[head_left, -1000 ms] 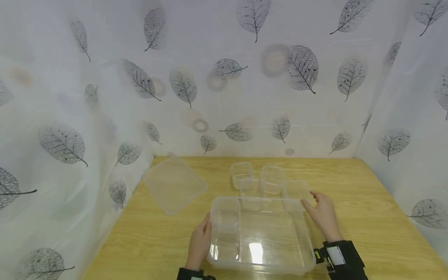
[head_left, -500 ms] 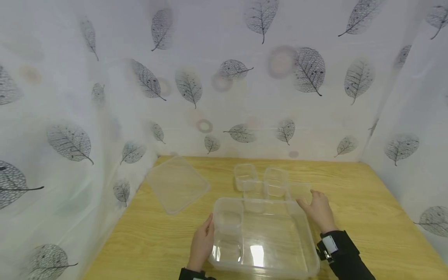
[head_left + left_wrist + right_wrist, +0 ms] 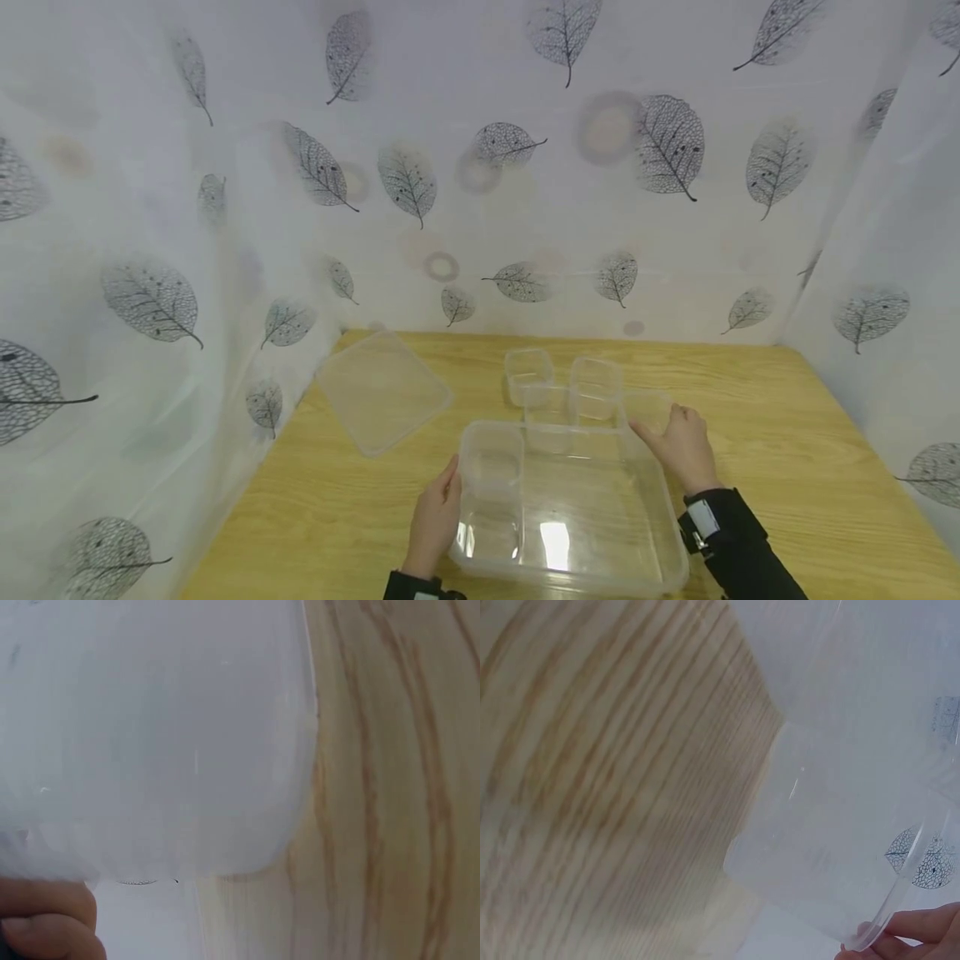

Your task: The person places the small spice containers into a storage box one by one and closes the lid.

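A large clear plastic container point(image 3: 592, 508) sits at the table's front. My left hand point(image 3: 435, 512) holds its left wall; in the left wrist view, curled fingers point(image 3: 49, 922) show beside the cloudy plastic. Inside its left part, a small clear box point(image 3: 491, 454) shows at the back. My right hand point(image 3: 682, 448) pinches the rim of another small clear box point(image 3: 647, 408) behind the big container's right rear corner. The right wrist view shows fingers point(image 3: 922, 926) on that box's rim point(image 3: 900, 900). Three more small boxes point(image 3: 529, 375) stand behind the container, partly seen through its wall.
A flat clear lid point(image 3: 386, 392) lies at the back left of the wooden table point(image 3: 330, 508). A whitish curtain with a leaf print point(image 3: 517, 200) encloses the table at the back and both sides.
My right hand has moved slightly left and its thumb and fingers have settled on the small box's rim. The left hand stays on the big container. The head view has shifted a little.
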`<state>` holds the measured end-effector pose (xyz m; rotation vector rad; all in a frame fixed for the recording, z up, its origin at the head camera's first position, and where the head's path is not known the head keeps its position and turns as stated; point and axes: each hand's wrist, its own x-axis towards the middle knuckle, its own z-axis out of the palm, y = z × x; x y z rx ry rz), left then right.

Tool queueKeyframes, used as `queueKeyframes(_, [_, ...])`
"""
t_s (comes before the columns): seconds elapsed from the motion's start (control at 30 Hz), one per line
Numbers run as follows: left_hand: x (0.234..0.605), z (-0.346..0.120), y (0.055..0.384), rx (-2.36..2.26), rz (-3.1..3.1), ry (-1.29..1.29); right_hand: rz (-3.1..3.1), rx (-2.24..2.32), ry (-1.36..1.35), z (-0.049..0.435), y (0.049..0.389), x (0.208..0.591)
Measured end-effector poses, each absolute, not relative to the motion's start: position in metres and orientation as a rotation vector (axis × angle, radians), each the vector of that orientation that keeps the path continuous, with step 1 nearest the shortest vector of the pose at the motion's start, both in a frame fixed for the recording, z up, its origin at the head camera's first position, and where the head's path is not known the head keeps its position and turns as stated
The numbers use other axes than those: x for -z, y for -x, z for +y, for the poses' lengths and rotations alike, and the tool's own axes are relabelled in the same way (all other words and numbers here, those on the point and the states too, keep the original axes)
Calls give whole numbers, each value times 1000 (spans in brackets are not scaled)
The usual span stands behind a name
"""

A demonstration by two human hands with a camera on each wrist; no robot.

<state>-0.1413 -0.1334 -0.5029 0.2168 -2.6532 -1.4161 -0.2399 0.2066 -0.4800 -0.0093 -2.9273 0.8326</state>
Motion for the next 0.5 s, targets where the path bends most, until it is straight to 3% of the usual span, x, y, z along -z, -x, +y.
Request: queueKeyframes(0.5, [501, -129, 140, 1421, -2612, -224, -2921, -921, 35, 221, 248, 483])
